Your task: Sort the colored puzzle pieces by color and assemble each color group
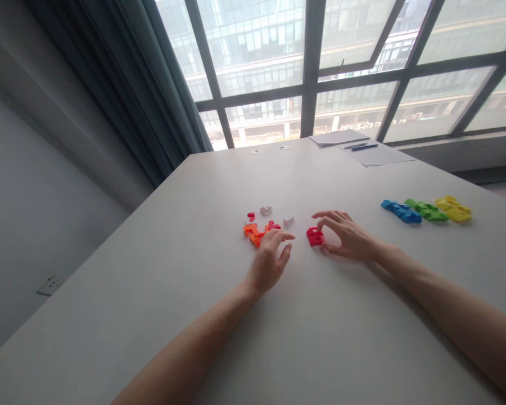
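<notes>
Small red plastic blocks (pixel 315 236) lie side by side on the white table (pixel 295 326). My right hand (pixel 346 235) has its thumb and index finger curled at their right end, pinching them, with the other fingers stretched out above. My left hand (pixel 270 260) is open, fingers apart and nothing visible between them. It hovers beside a loose group of orange plastic pieces (pixel 253 233), partly covering it. Red pieces (pixel 273 225) sit by the orange ones, and a small red piece (pixel 251 216) lies behind. Two whitish pieces, one farther back (pixel 266 210) and one nearer (pixel 289 220), lie close by.
To the right, blue (pixel 402 211), green (pixel 427 210) and yellow (pixel 453 208) assembled plastic pieces lie in a row. Papers (pixel 379 154) with pens (pixel 364 147) are at the table's far right edge, under the window. A dark curtain (pixel 130 73) hangs at the left.
</notes>
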{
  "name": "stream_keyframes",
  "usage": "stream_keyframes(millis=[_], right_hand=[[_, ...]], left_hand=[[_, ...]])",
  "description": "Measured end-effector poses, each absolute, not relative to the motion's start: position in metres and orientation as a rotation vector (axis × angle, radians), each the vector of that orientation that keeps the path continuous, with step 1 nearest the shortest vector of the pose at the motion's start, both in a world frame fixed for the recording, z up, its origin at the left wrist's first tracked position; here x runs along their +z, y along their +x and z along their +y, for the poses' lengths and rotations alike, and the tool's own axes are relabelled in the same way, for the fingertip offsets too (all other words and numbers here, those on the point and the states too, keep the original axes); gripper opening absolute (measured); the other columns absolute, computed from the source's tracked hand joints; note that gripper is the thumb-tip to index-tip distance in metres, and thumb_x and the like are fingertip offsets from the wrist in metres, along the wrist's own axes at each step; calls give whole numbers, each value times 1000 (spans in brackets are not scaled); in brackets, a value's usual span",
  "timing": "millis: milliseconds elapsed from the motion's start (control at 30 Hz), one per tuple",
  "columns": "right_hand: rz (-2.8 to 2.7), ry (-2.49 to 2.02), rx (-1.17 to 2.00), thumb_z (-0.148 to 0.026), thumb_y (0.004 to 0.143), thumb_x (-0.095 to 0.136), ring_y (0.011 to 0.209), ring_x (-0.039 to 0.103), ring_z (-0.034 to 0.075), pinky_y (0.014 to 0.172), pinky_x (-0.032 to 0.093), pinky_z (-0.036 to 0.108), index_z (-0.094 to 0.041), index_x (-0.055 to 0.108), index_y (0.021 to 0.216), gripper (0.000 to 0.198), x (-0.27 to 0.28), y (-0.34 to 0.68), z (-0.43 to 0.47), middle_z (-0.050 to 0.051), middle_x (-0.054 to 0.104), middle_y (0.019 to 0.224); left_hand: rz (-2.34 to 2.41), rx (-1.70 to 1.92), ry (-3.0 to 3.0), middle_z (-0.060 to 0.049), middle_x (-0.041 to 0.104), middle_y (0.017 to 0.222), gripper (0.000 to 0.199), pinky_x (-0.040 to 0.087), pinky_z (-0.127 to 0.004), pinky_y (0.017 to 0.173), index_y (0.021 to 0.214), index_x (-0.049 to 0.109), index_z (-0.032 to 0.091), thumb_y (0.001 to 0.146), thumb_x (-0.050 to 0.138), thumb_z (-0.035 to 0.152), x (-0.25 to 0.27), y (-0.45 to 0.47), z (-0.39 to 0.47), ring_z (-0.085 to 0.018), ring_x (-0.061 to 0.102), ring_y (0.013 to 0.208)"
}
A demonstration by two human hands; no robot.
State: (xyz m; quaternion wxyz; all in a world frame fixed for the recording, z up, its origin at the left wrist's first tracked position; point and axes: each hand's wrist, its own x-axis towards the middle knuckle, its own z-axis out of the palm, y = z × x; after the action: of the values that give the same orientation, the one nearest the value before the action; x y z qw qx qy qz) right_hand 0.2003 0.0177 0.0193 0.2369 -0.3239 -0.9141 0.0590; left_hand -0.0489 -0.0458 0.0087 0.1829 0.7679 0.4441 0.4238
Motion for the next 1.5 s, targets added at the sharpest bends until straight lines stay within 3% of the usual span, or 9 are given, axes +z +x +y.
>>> stream_keyframes(millis=[233, 500, 1000, 1167, 1333, 1500], right_hand=[[-2460, -937, 204, -37, 82, 61, 117, 54, 29, 97, 39, 49, -25, 50, 126, 48, 11, 198, 20, 12, 58, 128], [-2516, -926, 132, -40, 89, 56, 110, 58, 27, 97, 39, 47, -23, 58, 119, 35, 7, 196, 21, 12, 64, 118], [-2485, -923, 181, -43, 87, 58, 109, 60, 27, 96, 41, 48, -26, 58, 124, 42, 9, 196, 20, 11, 65, 118], [-2470, -939, 229, -45, 89, 55, 114, 58, 27, 98, 41, 48, -27, 51, 132, 47, 9, 197, 20, 11, 63, 122], [-2458, -954, 231, -40, 92, 51, 114, 58, 27, 99, 40, 48, -27, 51, 131, 42, 6, 199, 22, 11, 62, 124], [-2448, -948, 211, -39, 92, 50, 113, 59, 26, 98, 41, 47, -27, 52, 130, 40, 6, 198, 22, 11, 63, 122]], left_hand=[[1253, 1204, 2179, -7, 62, 103, 17, 47, -39, 96, 103, 61, 20, 91, 50, 15, 10, -49, -46, -22, 56, 105], [1250, 1202, 2180, -7, 61, 102, 16, 44, -38, 98, 101, 60, 19, 90, 50, 14, 11, -48, -46, -21, 56, 103], [1268, 1214, 2236, -7, 62, 104, 17, 44, -40, 100, 103, 60, 20, 92, 48, 15, 12, -48, -47, -21, 56, 107], [1410, 992, 2584, -9, 62, 114, 24, 43, -43, 99, 112, 59, 20, 91, 48, 15, 16, -54, -44, -25, 55, 112], [1669, 778, 2675, -18, 53, 137, 41, 34, -52, 108, 128, 51, 15, 87, 57, 22, 12, -63, -34, -33, 47, 129], [1612, 771, 2667, -12, 61, 130, 35, 32, -50, 108, 124, 55, 20, 89, 55, 19, 12, -64, -32, -29, 50, 127]])
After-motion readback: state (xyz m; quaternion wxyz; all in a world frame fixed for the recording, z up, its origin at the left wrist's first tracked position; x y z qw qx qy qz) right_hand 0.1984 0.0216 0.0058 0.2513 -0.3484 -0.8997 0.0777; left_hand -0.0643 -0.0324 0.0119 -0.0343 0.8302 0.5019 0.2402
